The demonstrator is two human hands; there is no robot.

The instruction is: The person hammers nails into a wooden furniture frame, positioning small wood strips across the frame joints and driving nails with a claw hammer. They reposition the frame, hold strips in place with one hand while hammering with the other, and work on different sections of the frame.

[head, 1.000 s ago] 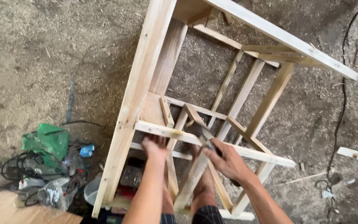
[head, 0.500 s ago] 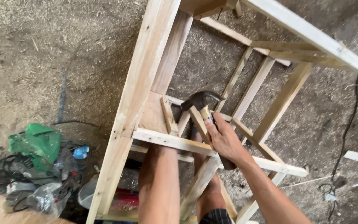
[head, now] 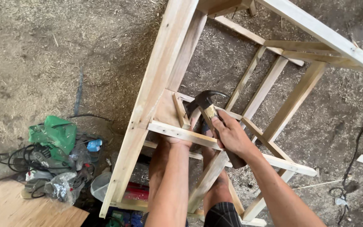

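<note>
Pale raw wood surrounds my hands: the wooden frame [head: 169, 80] stands tilted on the dirt floor [head: 64, 50]. My right hand [head: 232, 136] has its fingers closed round the hammer [head: 209, 110], head just above them, ready over the joint. My left hand [head: 177, 141] reaches under the cross slat [head: 181, 132] to steady it; its fingers are hidden. Far left of them lie a crumpled green bag [head: 53, 134] and clear plastic wrapping [head: 61, 187].

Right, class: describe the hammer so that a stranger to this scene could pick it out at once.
Find the pale wooden frame standing on the dusty floor. Near its middle the right hand grips a hammer above a thin cross slat. Its dark curved metal head is unlike the light timber all around.
</note>
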